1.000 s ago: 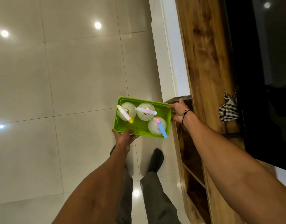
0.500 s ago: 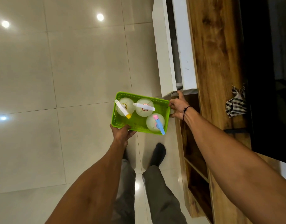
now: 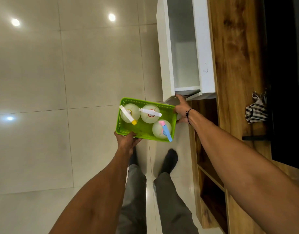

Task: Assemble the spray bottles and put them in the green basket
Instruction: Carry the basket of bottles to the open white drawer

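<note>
The green basket [image 3: 144,131] hangs in the air above the tiled floor. Three pale round spray bottles stand in it: one with a white, yellow-tipped sprayer [image 3: 129,114], one with a white sprayer and red collar [image 3: 150,115], one with a blue and pink sprayer [image 3: 162,130]. My left hand [image 3: 126,141] grips the basket's near left corner. My right hand [image 3: 181,109] holds the basket's right end, thumb below it, with the index finger stretched up to the bottom corner of a white drawer [image 3: 185,48].
The white drawer stands pulled out of a wooden cabinet [image 3: 236,48], and the part of its inside that shows holds nothing. A striped cloth [image 3: 256,110] lies on the cabinet top beside a dark screen [image 3: 287,65]. Open shelves [image 3: 208,166] sit below. My feet [image 3: 169,157] stand on the glossy tiles.
The white drawer has slid out to the left, from shut to wide open, with my right index finger on its front. The basket stayed in both hands, with little shift.
</note>
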Action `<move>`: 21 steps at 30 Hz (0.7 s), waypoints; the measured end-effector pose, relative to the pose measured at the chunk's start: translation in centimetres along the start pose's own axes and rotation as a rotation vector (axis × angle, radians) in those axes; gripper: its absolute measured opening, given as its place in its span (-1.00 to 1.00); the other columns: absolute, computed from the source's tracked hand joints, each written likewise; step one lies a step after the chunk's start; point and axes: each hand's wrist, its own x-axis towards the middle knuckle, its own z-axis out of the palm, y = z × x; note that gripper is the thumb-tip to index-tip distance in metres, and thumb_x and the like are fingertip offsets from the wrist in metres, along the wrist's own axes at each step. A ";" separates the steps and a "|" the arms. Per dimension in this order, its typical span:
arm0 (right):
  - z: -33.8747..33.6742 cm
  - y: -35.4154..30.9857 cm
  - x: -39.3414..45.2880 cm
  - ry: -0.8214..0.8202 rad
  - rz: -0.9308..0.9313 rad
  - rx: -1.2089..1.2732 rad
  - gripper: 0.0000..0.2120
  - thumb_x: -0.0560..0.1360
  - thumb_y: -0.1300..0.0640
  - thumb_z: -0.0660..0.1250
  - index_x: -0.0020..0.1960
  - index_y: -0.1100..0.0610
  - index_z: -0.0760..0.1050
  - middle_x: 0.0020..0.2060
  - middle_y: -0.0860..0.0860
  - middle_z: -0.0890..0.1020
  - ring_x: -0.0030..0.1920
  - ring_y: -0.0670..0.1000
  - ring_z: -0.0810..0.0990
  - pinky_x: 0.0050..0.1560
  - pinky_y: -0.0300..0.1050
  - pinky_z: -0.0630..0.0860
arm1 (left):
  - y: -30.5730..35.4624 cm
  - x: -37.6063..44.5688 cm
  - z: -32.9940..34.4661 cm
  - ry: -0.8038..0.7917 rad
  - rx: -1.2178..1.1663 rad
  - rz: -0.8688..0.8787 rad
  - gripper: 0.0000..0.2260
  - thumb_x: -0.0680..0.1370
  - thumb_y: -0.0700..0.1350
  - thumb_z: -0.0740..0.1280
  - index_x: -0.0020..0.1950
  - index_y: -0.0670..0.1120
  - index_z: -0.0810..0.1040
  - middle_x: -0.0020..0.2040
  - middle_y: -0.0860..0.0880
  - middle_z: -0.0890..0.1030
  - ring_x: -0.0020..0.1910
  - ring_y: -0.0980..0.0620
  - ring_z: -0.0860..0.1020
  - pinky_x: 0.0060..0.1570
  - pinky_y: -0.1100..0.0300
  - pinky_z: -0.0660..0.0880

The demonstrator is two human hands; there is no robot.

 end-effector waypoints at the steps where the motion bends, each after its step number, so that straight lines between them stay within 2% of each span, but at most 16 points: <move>1: 0.2 -0.4 0.1 -0.002 -0.003 -0.044 -0.15 0.56 0.52 0.17 0.60 -0.24 0.19 0.53 0.13 0.31 0.39 0.29 0.46 0.09 0.62 0.54 | 0.2 -0.1 -0.2 0.002 -0.005 -0.004 -0.40 0.56 -0.48 0.33 0.45 -0.04 0.22 0.43 -0.27 0.50 0.29 -0.39 0.64 -0.22 -0.06 0.75; 4: 0.9 -1.6 0.2 -0.018 -0.017 -0.193 -0.19 0.57 0.52 0.13 0.58 -0.22 0.25 0.56 0.10 0.28 0.39 0.30 0.47 0.02 0.59 0.58 | 0.7 -0.1 -0.7 0.003 -0.010 -0.012 -0.41 0.56 -0.47 0.35 0.44 -0.02 0.22 0.43 -0.26 0.50 0.28 -0.38 0.64 -0.27 -0.01 0.74; 7: 1.7 -3.1 0.0 -0.041 -0.034 -0.358 -0.23 0.58 0.49 0.07 0.59 -0.17 0.27 0.54 0.11 0.33 0.35 0.29 0.50 -0.11 0.50 0.65 | 1.1 0.1 -1.0 -0.004 -0.033 -0.007 -0.39 0.56 -0.47 0.35 0.47 -0.04 0.22 0.44 -0.26 0.50 0.26 -0.36 0.65 -0.25 -0.03 0.74; 12: 3.6 -5.3 -0.1 -0.073 -0.041 -0.579 -0.28 0.58 0.46 0.02 0.58 -0.13 0.31 0.53 0.16 0.32 0.41 0.39 0.46 0.09 0.57 0.57 | 1.4 0.7 -1.7 0.010 -0.071 -0.003 -0.38 0.55 -0.50 0.32 0.47 -0.04 0.22 0.44 -0.26 0.50 0.08 -0.23 0.68 -0.22 -0.05 0.75; 17: 6.0 -6.8 0.0 -0.107 -0.058 -0.689 -0.32 0.59 0.46 0.04 0.56 -0.09 0.35 0.53 0.16 0.32 0.41 0.39 0.45 0.05 0.57 0.59 | 1.9 1.2 -2.8 0.043 -0.113 -0.005 -0.40 0.57 -0.48 0.33 0.48 -0.06 0.22 0.45 -0.25 0.49 0.03 -0.19 0.68 -0.27 -0.02 0.74; 19: 6.9 -7.2 0.0 -0.124 -0.068 -0.724 -0.30 0.57 0.49 0.05 0.56 -0.08 0.35 0.53 0.15 0.31 0.39 0.39 0.45 0.01 0.54 0.61 | 2.2 1.3 -3.4 0.054 -0.127 -0.016 -0.40 0.57 -0.47 0.33 0.48 -0.05 0.21 0.45 -0.24 0.48 0.07 -0.22 0.69 -0.26 -0.02 0.74; 21: 7.7 -7.5 0.0 -0.140 -0.073 -0.752 -0.26 0.54 0.53 0.06 0.57 -0.07 0.35 0.52 0.16 0.31 0.37 0.40 0.45 -0.01 0.52 0.63 | 2.5 1.3 -4.0 0.057 -0.136 -0.026 -0.39 0.57 -0.47 0.34 0.48 -0.04 0.20 0.46 -0.24 0.47 0.22 -0.31 0.67 -0.24 -0.04 0.74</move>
